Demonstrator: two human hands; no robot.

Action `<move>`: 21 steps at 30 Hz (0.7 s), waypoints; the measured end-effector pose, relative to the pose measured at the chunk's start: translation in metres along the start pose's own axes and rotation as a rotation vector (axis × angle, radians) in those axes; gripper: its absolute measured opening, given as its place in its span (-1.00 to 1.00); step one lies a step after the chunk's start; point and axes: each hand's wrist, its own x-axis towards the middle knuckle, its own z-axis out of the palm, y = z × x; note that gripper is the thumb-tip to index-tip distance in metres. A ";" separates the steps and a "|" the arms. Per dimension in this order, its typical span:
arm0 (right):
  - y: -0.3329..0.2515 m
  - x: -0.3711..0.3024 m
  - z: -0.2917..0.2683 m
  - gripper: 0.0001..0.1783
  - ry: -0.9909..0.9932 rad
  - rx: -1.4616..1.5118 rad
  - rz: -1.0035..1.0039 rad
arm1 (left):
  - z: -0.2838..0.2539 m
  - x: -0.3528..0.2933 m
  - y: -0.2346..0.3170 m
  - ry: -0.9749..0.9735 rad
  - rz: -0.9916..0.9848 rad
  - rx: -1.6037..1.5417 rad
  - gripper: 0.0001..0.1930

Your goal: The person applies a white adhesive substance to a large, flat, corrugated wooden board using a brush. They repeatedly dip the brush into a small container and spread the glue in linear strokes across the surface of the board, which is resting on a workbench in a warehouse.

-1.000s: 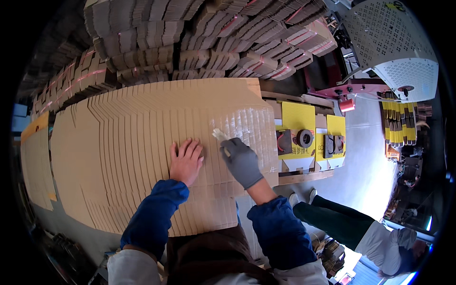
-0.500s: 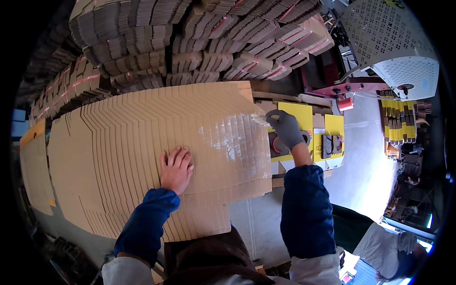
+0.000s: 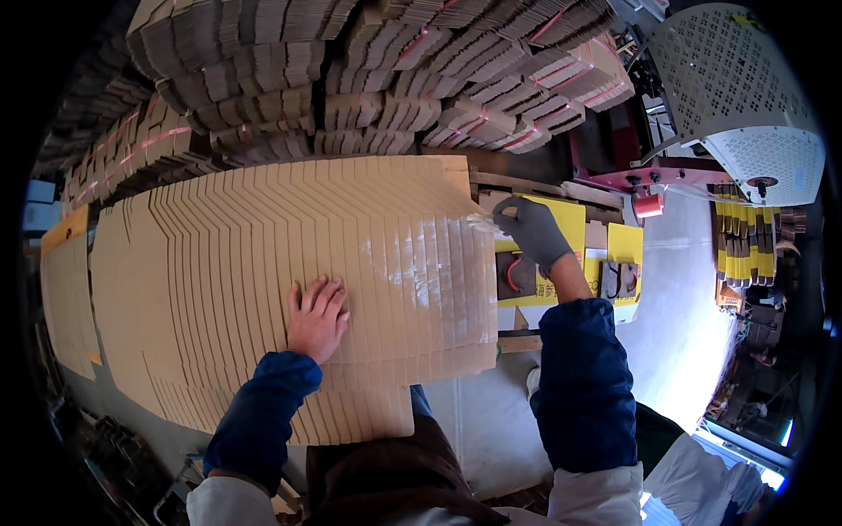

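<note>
Fanned brown cardboard sheets [image 3: 263, 263], overlapping like shingles, spread across the middle. My left hand [image 3: 317, 320], bare, lies on them with its fingers stretched out. A glossy wet-looking patch [image 3: 425, 263] covers part of the sheets toward the right. In a grey glove, my right hand [image 3: 533, 230] is closed at the sheets' right edge. It pinches a pale brush [image 3: 481, 223] whose bristles rest at the end of the wet patch; its handle is mostly hidden by the glove.
Strapped stacks of cardboard [image 3: 368, 88] line the far side. Yellow-and-white printed cardboard [image 3: 561, 223] bearing dark blocks with red handles [image 3: 517, 273] lies beyond the right edge. A perforated grey machine guard [image 3: 737, 70] stands far right. Another person [image 3: 702, 469] is at lower right.
My right hand and the brush have shifted only slightly at the sheets' right edge. My left hand stays flat on the sheets. The whole view has turned a little.
</note>
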 end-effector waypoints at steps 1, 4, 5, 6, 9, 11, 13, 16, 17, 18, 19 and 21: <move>0.002 -0.001 0.000 -0.81 0.018 0.034 -0.018 | -0.001 0.000 -0.001 -0.004 -0.002 -0.003 -0.53; -0.007 -0.009 0.002 -0.82 0.048 0.054 -0.059 | 0.001 -0.002 0.000 -0.009 -0.006 -0.002 -0.53; -0.006 -0.007 0.007 -0.82 0.052 0.007 -0.075 | 0.001 -0.001 -0.001 -0.005 -0.003 0.005 -0.53; -0.004 -0.005 0.010 -0.82 0.055 -0.040 -0.091 | 0.000 -0.001 -0.002 -0.009 -0.001 0.006 -0.53; 0.002 -0.008 -0.003 -0.82 -0.020 -0.024 0.006 | 0.000 -0.001 0.000 -0.011 -0.007 0.003 -0.54; -0.013 -0.008 0.006 -0.82 0.049 0.062 -0.175 | 0.002 0.000 0.000 -0.006 -0.001 -0.007 -0.54; -0.038 -0.001 0.029 -0.83 0.084 0.091 -0.278 | 0.002 -0.001 -0.002 -0.004 -0.007 -0.003 -0.55; -0.023 0.008 0.036 -0.82 0.050 -0.014 -0.230 | -0.002 -0.001 -0.004 0.006 0.001 -0.004 -0.56; -0.025 0.005 0.027 -0.81 0.038 -0.023 -0.165 | -0.001 -0.002 -0.002 0.009 -0.001 -0.010 -0.56; -0.031 0.005 0.025 -0.81 0.026 -0.009 -0.168 | 0.000 -0.002 -0.002 0.011 -0.006 -0.006 -0.56; -0.036 0.006 0.023 -0.80 0.013 0.005 -0.170 | 0.001 -0.001 -0.003 0.013 -0.011 -0.002 -0.55; -0.056 0.006 0.027 -0.78 0.023 0.048 -0.245 | 0.002 -0.001 -0.002 0.009 -0.004 0.006 -0.57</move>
